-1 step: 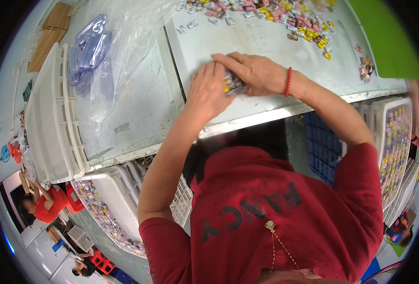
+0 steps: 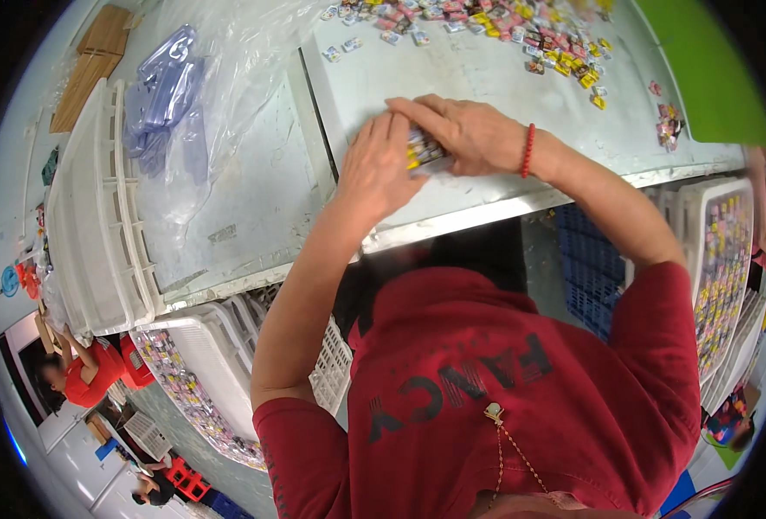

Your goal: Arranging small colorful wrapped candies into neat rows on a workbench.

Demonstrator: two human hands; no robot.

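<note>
My left hand (image 2: 376,166) and my right hand (image 2: 484,138) meet over the pale tabletop (image 2: 452,82), near its front edge. Between them sits a small pack of colourful pieces (image 2: 422,150), mostly covered by my fingers; yellow and dark bits show through the gap. Both hands are closed around its sides, the left at its left end and the right at its far right. Beyond my hands, many loose small pieces (image 2: 508,30) in pink, yellow, white and blue lie scattered. A few more pieces (image 2: 669,130) lie off to the right.
Bluish clear plastic cases (image 2: 165,99) and a clear plastic sheet (image 2: 214,138) lie on the left. White crates (image 2: 97,216) stand beyond them. Trays of colourful pieces (image 2: 197,389) sit below the table at left and right. A green board (image 2: 703,73) borders the right. Other people (image 2: 97,372) are farther away.
</note>
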